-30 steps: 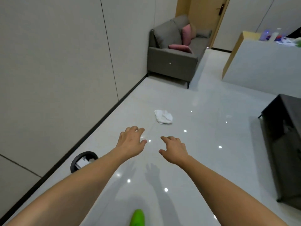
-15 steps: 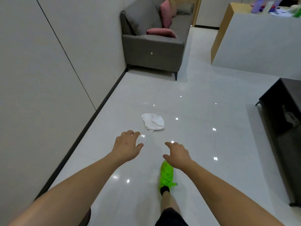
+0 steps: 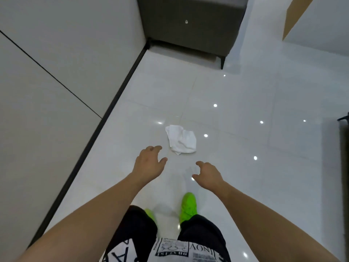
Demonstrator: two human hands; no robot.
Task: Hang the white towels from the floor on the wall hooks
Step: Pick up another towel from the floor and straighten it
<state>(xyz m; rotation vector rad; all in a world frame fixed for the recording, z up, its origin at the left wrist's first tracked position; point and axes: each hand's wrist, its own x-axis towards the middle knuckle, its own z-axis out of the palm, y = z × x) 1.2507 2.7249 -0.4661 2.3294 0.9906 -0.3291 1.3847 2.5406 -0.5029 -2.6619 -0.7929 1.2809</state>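
A crumpled white towel [image 3: 181, 139] lies on the glossy white floor, a little ahead of my feet. My left hand [image 3: 149, 163] hovers just below and left of it, fingers spread and empty. My right hand [image 3: 207, 175] is held out lower and to the right of the towel, also open and empty. Neither hand touches the towel. No wall hooks are in view.
A grey wall [image 3: 56, 82] with a dark baseboard runs along the left. A grey sofa [image 3: 190, 25] stands ahead against it. A dark cabinet edge [image 3: 344, 167] is at the right. My bright green shoes [image 3: 188, 206] are below the hands.
I have walked forward and tilted my head down; the towel is now much closer, just beyond my fingertips. Both hands stay open and outstretched.
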